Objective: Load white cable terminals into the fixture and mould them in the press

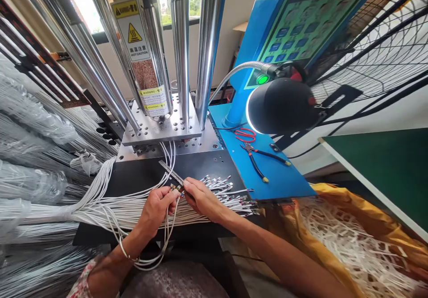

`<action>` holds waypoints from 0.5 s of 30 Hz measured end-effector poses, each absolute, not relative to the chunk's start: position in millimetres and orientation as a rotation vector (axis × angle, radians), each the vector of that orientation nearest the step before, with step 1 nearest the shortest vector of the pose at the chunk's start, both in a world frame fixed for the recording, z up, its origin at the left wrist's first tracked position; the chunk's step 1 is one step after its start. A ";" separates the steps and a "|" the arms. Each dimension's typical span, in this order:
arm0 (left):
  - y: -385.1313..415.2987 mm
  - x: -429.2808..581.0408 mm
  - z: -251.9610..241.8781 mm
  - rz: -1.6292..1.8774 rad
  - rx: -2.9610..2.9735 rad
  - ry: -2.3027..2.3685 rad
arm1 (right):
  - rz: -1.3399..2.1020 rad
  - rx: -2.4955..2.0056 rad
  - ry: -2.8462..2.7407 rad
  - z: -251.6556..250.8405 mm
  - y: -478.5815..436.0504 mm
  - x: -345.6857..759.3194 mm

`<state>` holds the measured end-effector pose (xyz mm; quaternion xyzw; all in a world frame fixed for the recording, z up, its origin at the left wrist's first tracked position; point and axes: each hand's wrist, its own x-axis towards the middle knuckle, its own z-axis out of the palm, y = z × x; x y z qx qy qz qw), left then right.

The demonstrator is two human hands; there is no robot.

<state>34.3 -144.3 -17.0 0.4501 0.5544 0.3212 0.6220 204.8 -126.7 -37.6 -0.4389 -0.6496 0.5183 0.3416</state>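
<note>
My left hand is closed around a few white cables that loop down below the bench edge. My right hand pinches the cable ends against a narrow metal strip fixture that lies slanted on the black work plate. Under both hands lies a thick bundle of white cables. Their metal connector ends fan out to the right of my right hand.
A vertical press with chrome columns and hot-caution labels stands behind. A black gooseneck lamp hangs at right over a blue shelf with red scissors and pliers. Bagged cable bundles lie left; a yellow sack of white scrap sits right.
</note>
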 end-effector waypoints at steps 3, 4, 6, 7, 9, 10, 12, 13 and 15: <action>-146.0 38.3 -15.1 0.735 1.053 1.268 | 1.275 -1.130 -1.796 -36.7 -128.7 207.9; -146.6 39.8 -14.5 0.729 1.062 1.263 | 1.255 -1.127 -1.830 -36.2 -129.6 209.3; -147.0 42.4 -14.2 0.717 1.084 1.250 | 1.231 -1.142 -1.872 -35.2 -131.6 212.3; -146.5 43.4 -14.4 0.709 1.098 1.245 | 1.217 -1.154 -1.888 -35.0 -132.7 214.1; -144.1 43.7 -15.9 0.673 1.137 1.225 | 1.188 -1.170 -1.904 -35.4 -134.9 217.7; -142.2 42.8 -17.0 0.655 1.148 1.221 | 1.180 -1.179 -1.891 -36.1 -136.1 219.6; -138.1 39.5 -19.2 0.660 1.162 1.255 | 1.185 -1.205 -1.812 -38.6 -138.6 223.3; -136.4 37.4 -20.0 0.691 1.159 1.286 | 1.196 -1.223 -1.752 -40.0 -139.9 224.9; -134.7 34.1 -20.4 0.764 1.124 1.319 | 1.213 -1.244 -1.659 -42.5 -142.1 227.2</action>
